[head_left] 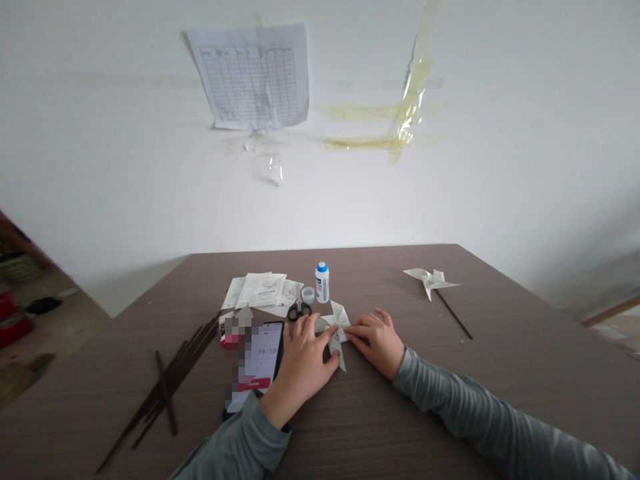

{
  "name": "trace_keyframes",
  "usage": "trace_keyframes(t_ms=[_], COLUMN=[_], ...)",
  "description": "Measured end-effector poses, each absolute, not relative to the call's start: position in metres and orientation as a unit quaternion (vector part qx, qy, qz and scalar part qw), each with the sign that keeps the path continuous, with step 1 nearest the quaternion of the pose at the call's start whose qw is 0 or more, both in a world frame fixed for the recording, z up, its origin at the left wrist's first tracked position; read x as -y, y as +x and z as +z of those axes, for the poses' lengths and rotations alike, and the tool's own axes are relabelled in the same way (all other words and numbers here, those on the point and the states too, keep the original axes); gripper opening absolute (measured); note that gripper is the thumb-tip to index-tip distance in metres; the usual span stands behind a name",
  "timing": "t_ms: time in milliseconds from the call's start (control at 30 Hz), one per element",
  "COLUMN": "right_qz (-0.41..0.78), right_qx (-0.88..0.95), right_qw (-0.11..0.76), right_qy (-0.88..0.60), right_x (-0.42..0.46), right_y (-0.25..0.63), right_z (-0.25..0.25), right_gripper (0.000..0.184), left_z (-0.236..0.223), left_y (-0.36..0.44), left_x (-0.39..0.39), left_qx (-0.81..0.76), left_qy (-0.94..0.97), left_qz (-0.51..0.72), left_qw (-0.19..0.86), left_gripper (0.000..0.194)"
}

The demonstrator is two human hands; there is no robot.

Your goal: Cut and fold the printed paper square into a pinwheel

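Observation:
A pinwheel of printed paper (pixel 339 315) lies on the table between my hands, its pointed blades showing above and below my fingers. My left hand (pixel 306 353) comes over it from the left. The index finger presses near its centre and the thumb holds a lower blade. At the pinwheel's right side my right hand (pixel 376 339) has its fingers bent together, gripping the paper edge; the exact fingertip contact is too small to make out. Just beyond my left hand are black-handled scissors (pixel 299 311), a small round cap or cup (pixel 307 294) and a white glue bottle (pixel 323 283) with a blue cap.
A finished pinwheel (pixel 431 281) on a dark stick (pixel 454 315) lies at the right. Printed paper sheets (pixel 263 289) lie at the back left. A phone (pixel 260 363) rests beside my left wrist, with several dark sticks (pixel 173 377) farther left. A white wall (pixel 360 207) stands behind the table.

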State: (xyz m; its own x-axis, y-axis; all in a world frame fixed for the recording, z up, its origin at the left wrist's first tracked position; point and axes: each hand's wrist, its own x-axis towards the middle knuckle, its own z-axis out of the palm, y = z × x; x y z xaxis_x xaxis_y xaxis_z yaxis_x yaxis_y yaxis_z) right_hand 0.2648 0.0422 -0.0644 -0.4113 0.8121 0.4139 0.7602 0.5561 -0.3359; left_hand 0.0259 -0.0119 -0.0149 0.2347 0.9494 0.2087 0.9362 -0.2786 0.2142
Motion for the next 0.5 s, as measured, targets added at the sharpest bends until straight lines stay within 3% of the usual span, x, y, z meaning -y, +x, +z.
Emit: trace_keyframes(t_ms=[500], right_qz=[0.066], right_qx=[0.830], right_qw=[0.248], right_qy=[-0.495], right_x=[-0.0400], right_y=[0.2636], right_z=[-0.0611], right_gripper=[0.029], left_z=[-0.0117], left_y=[0.0303], left_x=[0.0127], left_qx=[-0.604], left_qy=[0.781], left_qz=[0.154], left_qw=[0.020], left_gripper=[0.050])
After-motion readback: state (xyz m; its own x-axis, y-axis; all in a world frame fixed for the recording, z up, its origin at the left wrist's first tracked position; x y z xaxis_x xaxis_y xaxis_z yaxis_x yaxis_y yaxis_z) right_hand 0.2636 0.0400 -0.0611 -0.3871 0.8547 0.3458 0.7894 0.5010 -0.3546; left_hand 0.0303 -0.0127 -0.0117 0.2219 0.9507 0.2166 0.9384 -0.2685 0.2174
